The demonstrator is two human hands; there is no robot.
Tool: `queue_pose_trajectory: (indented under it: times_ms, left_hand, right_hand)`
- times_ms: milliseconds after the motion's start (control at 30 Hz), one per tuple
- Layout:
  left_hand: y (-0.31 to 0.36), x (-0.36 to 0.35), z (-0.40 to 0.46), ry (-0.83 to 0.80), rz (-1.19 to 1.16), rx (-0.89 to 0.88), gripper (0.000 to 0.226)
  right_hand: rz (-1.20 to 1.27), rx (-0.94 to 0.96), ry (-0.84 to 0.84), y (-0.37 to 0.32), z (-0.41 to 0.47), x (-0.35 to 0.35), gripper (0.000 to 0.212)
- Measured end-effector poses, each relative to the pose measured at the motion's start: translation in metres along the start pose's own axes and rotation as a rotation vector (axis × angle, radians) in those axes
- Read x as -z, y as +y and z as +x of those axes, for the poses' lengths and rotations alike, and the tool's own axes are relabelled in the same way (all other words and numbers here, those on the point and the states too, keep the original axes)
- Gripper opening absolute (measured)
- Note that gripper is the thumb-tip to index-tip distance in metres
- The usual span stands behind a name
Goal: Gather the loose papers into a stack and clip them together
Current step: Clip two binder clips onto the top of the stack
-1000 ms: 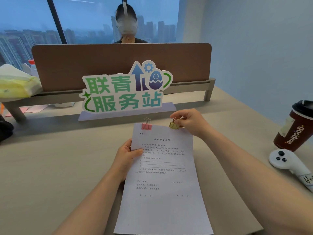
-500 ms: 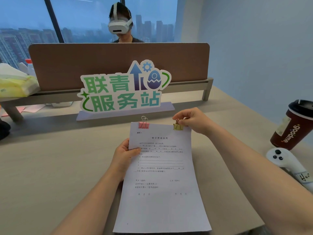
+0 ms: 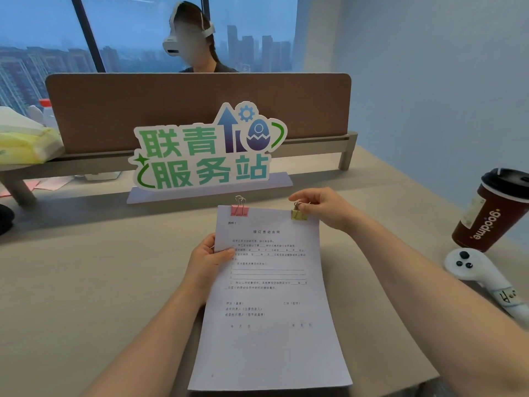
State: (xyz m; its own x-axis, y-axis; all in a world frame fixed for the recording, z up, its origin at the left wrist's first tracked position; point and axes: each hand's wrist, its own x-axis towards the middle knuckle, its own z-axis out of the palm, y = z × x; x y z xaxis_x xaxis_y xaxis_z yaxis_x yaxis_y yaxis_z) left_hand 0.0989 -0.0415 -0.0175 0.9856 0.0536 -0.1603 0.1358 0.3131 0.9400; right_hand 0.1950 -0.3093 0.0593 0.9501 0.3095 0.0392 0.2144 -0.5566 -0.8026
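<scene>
Paper stack (image 3: 272, 296) held between the hands above the desk (image 3: 86, 282). Left hand (image 3: 207, 260) grips its left edge; right hand (image 3: 326, 207) pinches the yellow binder clip (image 3: 298, 214) on the top edge. Pink binder clip (image 3: 239, 209) sits left of it.

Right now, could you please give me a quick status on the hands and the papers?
Left hand grips papers at left edge. Right hand pinches yellow clip on top edge. Pink clip already on. Nothing in the way.
</scene>
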Motion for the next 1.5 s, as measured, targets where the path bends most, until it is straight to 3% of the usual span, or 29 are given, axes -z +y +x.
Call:
queue_pose_trajectory:
  times_ms: [100,200,300,467,733,967,1200,1267,1500]
  left_hand:
    - [0.000,0.000,0.000,-0.002,-0.020,0.002,0.037]
    - [0.001,0.001,-0.001,0.001,-0.045,0.009,0.037]
    - [0.003,0.000,-0.002,-0.002,-0.058,0.011,0.036]
    - [0.007,0.006,-0.006,0.057,-0.075,0.024,0.034]
    - [0.029,0.024,-0.021,0.190,-0.067,0.033,0.036]
    - [0.054,0.050,-0.040,0.230,-0.010,0.026,0.030]
    - [0.061,0.100,-0.073,0.201,0.155,0.069,0.024]
    - [0.060,0.117,-0.081,0.211,0.193,0.096,0.025]
    - [0.071,0.168,-0.100,0.359,0.272,0.084,0.017]
  right_hand:
    - [0.064,0.003,0.014,0.001,-0.005,-0.003,0.031]
    - [0.255,-0.045,0.144,0.005,-0.015,-0.009,0.042]
    - [0.463,-0.172,0.237,0.013,-0.030,-0.017,0.034]
    - [0.624,-0.282,0.140,0.021,-0.064,-0.036,0.024]
    - [0.515,-0.250,-0.028,0.007,-0.088,-0.076,0.022]
    - [0.601,-0.211,0.202,-0.019,-0.073,-0.117,0.019]
    - [0.653,-0.161,0.289,-0.058,-0.068,-0.155,0.027]
    - [0.658,-0.166,0.308,-0.069,-0.062,-0.167,0.020]
    - [0.641,-0.185,0.275,-0.107,-0.042,-0.215,0.023]
